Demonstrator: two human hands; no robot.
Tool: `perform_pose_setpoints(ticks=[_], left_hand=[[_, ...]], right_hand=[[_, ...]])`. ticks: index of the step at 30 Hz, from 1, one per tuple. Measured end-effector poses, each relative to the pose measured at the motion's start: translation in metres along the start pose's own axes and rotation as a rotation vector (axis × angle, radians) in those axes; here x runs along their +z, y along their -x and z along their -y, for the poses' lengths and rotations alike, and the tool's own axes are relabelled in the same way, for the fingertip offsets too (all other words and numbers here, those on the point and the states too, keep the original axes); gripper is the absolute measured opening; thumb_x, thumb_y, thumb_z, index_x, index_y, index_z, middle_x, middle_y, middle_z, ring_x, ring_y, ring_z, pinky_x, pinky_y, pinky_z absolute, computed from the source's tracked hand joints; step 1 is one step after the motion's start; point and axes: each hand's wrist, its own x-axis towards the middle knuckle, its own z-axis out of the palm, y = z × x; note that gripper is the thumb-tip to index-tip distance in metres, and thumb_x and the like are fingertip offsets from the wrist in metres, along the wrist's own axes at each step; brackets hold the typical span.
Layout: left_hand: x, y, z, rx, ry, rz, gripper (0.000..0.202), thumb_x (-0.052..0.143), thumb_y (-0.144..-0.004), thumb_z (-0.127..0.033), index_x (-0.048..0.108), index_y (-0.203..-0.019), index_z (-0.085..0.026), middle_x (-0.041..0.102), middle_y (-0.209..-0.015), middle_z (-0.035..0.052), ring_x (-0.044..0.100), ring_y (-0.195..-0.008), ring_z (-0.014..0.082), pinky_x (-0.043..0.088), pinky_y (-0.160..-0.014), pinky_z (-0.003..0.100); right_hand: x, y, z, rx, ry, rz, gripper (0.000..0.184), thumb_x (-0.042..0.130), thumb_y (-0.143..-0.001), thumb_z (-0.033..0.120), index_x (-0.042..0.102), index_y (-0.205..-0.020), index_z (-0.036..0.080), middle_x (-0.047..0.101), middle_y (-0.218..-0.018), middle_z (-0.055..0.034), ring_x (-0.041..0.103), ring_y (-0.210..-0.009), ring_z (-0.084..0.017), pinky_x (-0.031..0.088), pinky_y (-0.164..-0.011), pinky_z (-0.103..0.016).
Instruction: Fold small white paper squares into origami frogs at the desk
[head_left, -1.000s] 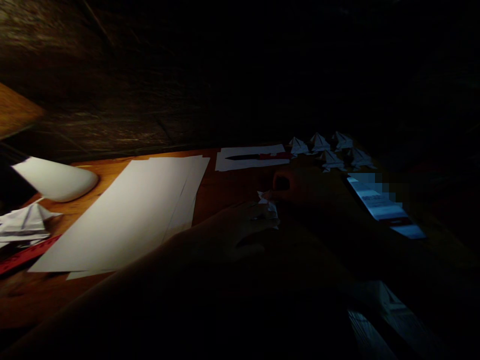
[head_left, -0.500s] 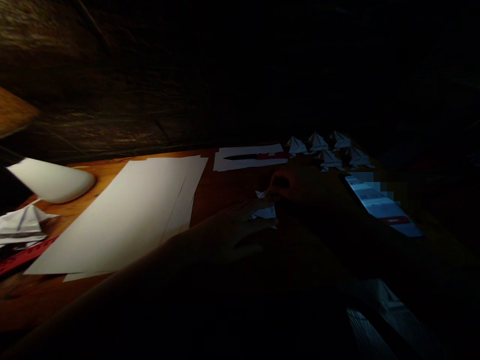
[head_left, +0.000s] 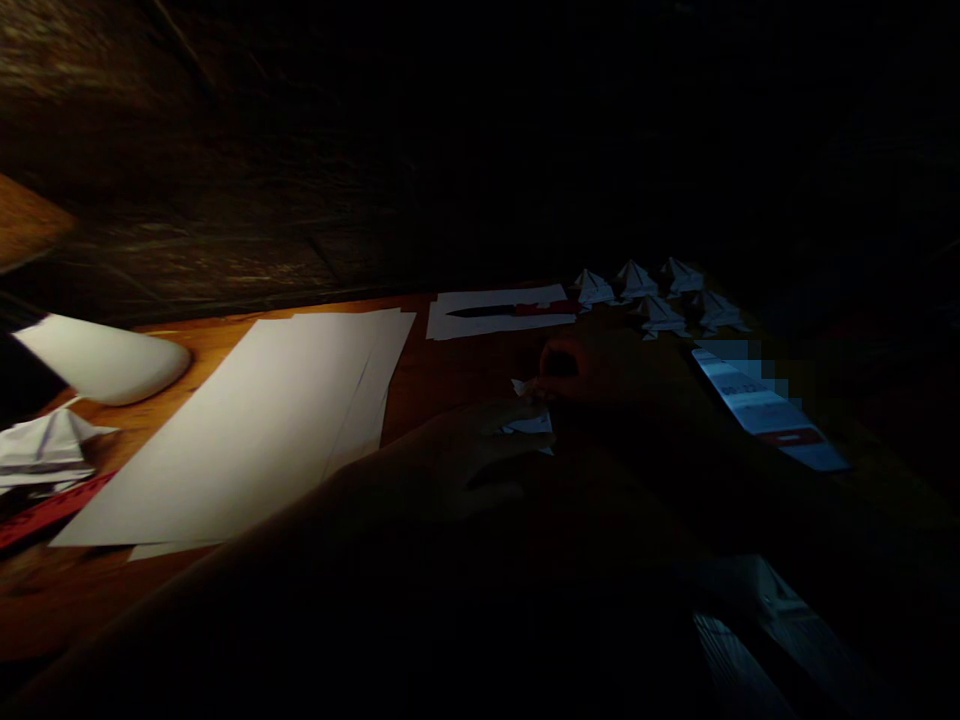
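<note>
The scene is very dark. My left hand (head_left: 465, 455) lies on the wooden table (head_left: 442, 370) with its fingers pressing down on a small folded white paper (head_left: 531, 424). My right hand (head_left: 600, 368) comes in from the right and pinches the far corner of the same paper with curled fingers. Several folded paper figures (head_left: 660, 300) stand in a cluster behind my right hand.
A stack of white sheets (head_left: 255, 420) lies to the left. A knife with a red handle (head_left: 510, 310) rests on a white sheet at the back. A lit phone (head_left: 765, 415) lies right. At far left are a white lamp shade (head_left: 105, 360), a folded paper (head_left: 45, 445) and a red ruler (head_left: 52, 505).
My hands have shifted only slightly on the small paper; its visible part has shrunk under my left fingers. The view has drifted a little.
</note>
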Motion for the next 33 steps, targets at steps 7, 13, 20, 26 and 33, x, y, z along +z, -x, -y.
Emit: perform_pose_setpoints(ticks=[7, 13, 20, 26, 33], left_hand=[[-0.006, -0.004, -0.006, -0.063, 0.04, 0.056, 0.052, 0.063, -0.098, -0.038, 0.05, -0.148, -0.03, 0.037, -0.163, 0.006, 0.045, -0.144, 0.0293, 0.042, -0.119, 0.049], [-0.013, -0.009, -0.013, -0.091, 0.034, 0.071, 0.038, 0.064, -0.1, -0.037, 0.059, -0.131, -0.015, 0.061, -0.131, 0.0117, 0.064, -0.112, 0.0253, 0.057, -0.094, 0.047], [-0.014, -0.009, -0.015, -0.096, 0.043, 0.053, 0.037, 0.064, -0.1, -0.037, 0.059, -0.131, -0.016, 0.061, -0.131, 0.0115, 0.065, -0.112, 0.0248, 0.057, -0.094, 0.046], [-0.012, -0.009, -0.015, -0.111, 0.047, 0.053, 0.037, 0.063, -0.1, -0.037, 0.06, -0.13, -0.016, 0.062, -0.131, 0.0112, 0.065, -0.112, 0.025, 0.057, -0.094, 0.046], [-0.015, -0.011, -0.017, -0.076, 0.017, 0.057, 0.038, 0.064, -0.1, -0.037, 0.059, -0.131, -0.016, 0.061, -0.131, 0.0114, 0.065, -0.112, 0.025, 0.057, -0.094, 0.046]], right_hand=[[0.006, -0.003, 0.002, 0.034, 0.035, -0.044, 0.011, 0.067, -0.086, 0.03, 0.071, -0.089, 0.02, 0.073, -0.091, -0.0058, 0.061, -0.077, -0.018, 0.037, -0.064, -0.029], [0.007, -0.005, -0.003, 0.02, 0.041, -0.078, 0.01, 0.064, -0.087, 0.025, 0.071, -0.091, 0.019, 0.074, -0.095, -0.0063, 0.062, -0.08, -0.018, 0.039, -0.066, -0.029], [0.008, 0.0, 0.007, 0.103, 0.018, -0.088, 0.035, 0.073, -0.082, 0.055, 0.067, -0.087, 0.02, 0.071, -0.084, -0.0042, 0.059, -0.072, -0.017, 0.034, -0.06, -0.029], [0.014, -0.004, 0.007, 0.13, 0.022, -0.1, 0.032, 0.073, -0.083, 0.051, 0.066, -0.084, 0.02, 0.068, -0.083, -0.0032, 0.057, -0.072, -0.017, 0.032, -0.061, -0.03], [0.014, 0.0, 0.009, 0.058, 0.094, -0.076, 0.031, 0.064, -0.093, 0.049, 0.063, -0.085, 0.02, 0.068, -0.092, -0.0061, 0.057, -0.079, -0.019, 0.033, -0.068, -0.033]])
